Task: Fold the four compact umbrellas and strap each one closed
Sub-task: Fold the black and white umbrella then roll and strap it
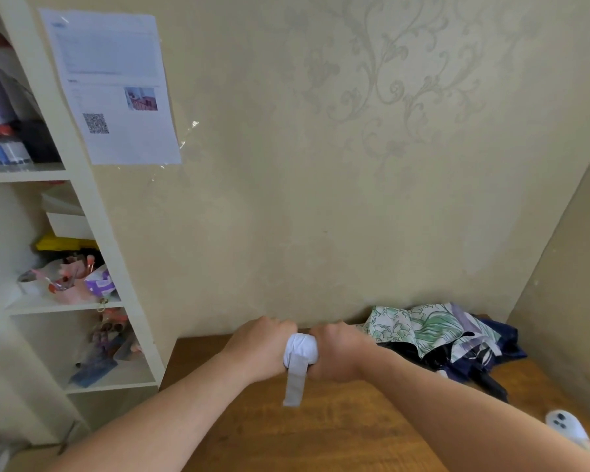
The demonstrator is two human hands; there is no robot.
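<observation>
Both fists clamped around white umbrella (300, 349) at 6 o'clock above wooden table (321, 434): left hand (261, 345), right hand (338, 352). Strap (295, 383) dangles loose. Keep canopy twisted tight, then wrap strap snug; fastener probably velcro. Unfolded umbrellas pile (440, 335) at 4 o'clock.

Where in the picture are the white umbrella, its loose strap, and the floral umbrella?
white umbrella (300, 347): head view, on the bundled fabric between the two fists.
strap (295, 381): head view, on the middle of the hanging grey band.
floral umbrella (426, 327): head view, on the green-printed canopy.
</observation>
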